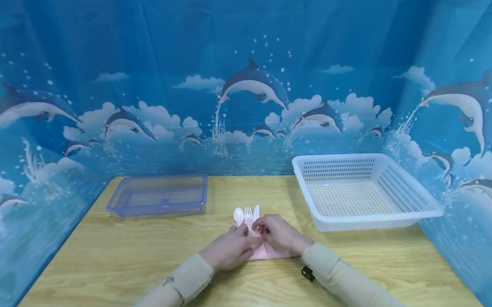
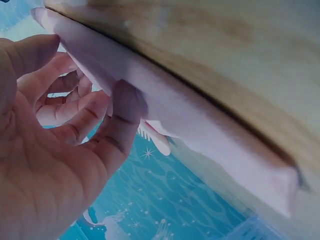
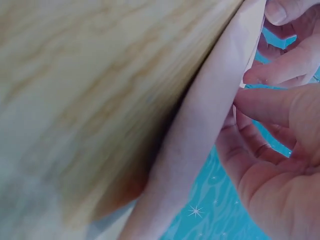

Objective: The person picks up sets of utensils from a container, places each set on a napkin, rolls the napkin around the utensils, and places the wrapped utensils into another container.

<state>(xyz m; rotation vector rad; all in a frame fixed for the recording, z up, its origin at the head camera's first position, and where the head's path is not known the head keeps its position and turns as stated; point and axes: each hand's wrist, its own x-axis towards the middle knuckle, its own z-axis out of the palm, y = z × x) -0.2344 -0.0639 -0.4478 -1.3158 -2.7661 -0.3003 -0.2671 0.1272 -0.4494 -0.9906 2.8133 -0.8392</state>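
On the surface (image 1: 106,263), your right hand (image 1: 280,233) pinches the pink napkin (image 1: 272,254) in its fingers, whether your left hand (image 1: 228,248) grips I cannot tell, and a loose fold could let spoon (image 1: 239,216), fork (image 1: 248,213) and knife (image 1: 257,212) slip.

There are 2 hands (image 1: 231,248) (image 1: 281,233), 1 spoon (image 1: 239,215), 1 fork (image 1: 248,213), 1 knife (image 1: 257,212), 1 cloth (image 1: 272,253) and 2 baskets (image 1: 163,209) (image 1: 379,218).

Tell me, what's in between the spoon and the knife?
The fork lies between the spoon and the knife, as the head view shows.
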